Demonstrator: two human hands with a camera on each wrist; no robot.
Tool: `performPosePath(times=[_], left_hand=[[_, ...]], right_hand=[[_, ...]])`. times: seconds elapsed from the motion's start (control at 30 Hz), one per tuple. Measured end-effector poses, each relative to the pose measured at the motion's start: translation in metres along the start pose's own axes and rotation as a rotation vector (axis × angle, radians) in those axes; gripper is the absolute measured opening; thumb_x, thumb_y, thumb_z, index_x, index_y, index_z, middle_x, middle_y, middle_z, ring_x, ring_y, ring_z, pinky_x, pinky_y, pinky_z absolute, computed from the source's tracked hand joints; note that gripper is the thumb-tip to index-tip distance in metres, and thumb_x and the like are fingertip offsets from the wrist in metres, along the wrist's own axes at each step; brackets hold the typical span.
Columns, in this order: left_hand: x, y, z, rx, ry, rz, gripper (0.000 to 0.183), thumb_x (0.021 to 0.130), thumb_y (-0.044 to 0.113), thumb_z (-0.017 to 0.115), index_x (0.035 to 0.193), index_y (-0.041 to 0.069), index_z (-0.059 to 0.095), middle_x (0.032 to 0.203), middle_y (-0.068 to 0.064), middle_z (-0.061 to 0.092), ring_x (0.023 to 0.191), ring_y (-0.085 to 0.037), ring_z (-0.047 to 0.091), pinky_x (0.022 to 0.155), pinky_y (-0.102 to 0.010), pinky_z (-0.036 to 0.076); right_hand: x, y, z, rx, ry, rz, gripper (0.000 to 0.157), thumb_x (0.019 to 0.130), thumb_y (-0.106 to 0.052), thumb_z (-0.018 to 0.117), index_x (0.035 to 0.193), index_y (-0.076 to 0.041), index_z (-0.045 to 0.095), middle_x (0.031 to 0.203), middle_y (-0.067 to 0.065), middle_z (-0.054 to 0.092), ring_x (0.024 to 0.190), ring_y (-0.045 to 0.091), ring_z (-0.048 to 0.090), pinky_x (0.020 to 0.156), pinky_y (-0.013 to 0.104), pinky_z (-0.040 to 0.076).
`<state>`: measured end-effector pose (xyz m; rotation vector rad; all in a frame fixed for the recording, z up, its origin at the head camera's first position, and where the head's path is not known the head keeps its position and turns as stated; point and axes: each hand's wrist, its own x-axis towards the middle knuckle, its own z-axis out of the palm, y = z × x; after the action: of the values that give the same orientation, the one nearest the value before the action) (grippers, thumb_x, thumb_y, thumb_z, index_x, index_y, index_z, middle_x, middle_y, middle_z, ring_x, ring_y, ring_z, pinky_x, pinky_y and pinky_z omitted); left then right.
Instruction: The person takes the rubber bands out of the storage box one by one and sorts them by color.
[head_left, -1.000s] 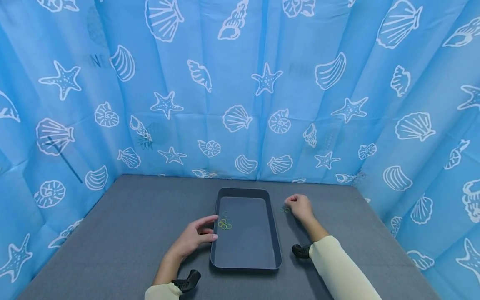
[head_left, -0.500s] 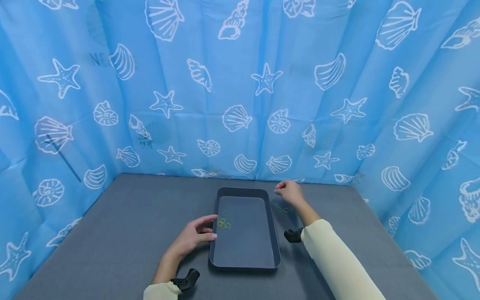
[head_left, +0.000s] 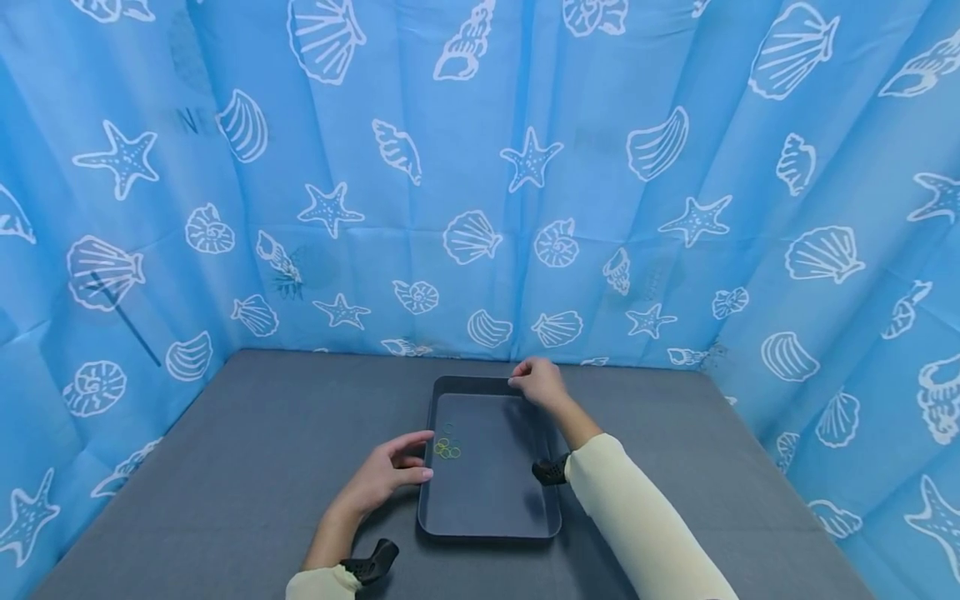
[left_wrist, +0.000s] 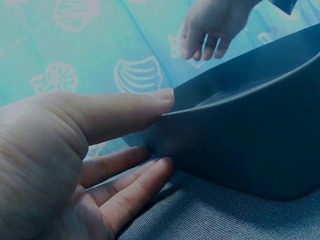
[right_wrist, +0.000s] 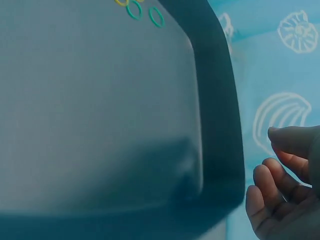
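Observation:
A dark grey rectangular tray (head_left: 487, 500) lies on the table with several small thin yellow rings (head_left: 454, 457) and green rings (right_wrist: 151, 18) inside, close to its left side. My left hand (head_left: 378, 479) rests against the tray's left side; in the left wrist view the thumb is at the rim and the other fingers lie lower, by the outer wall. Over the tray's far right corner hovers my right hand (head_left: 542, 383), thumb and forefinger drawn together. I cannot tell whether a ring is between them. The right forearm covers the spot where two rings lay beside the tray.
A grey cloth covers the table (head_left: 300, 400). Behind and along both sides hangs a blue curtain (head_left: 480, 167) printed with white shells and starfish. A black wrist device (head_left: 372, 562) is on the left wrist, another device (head_left: 550, 472) on the right.
My right hand has risen from the rings right of the tray and moved left to above the tray's far right corner. The left hand stays at the tray's left side.

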<state>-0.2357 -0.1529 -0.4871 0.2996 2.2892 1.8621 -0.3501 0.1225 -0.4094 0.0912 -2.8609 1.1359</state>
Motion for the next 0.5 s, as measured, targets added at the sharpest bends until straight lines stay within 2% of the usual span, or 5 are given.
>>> performPosePath(times=[0.5], left_hand=[[0.002,-0.001,-0.001,-0.011,-0.007,-0.001,0.058,0.087,0.019,0.074,0.14,0.011,0.052,0.141,-0.019,0.046,0.108,-0.028,0.055,0.089,-0.045,0.049]], right_hand=[[-0.011,-0.003,0.037,0.084,-0.063,-0.144,0.006,0.088,-0.008,0.071,0.092,-0.004,0.069,0.082,0.003,0.064,0.074,0.017,0.057,0.07,0.037,0.048]])
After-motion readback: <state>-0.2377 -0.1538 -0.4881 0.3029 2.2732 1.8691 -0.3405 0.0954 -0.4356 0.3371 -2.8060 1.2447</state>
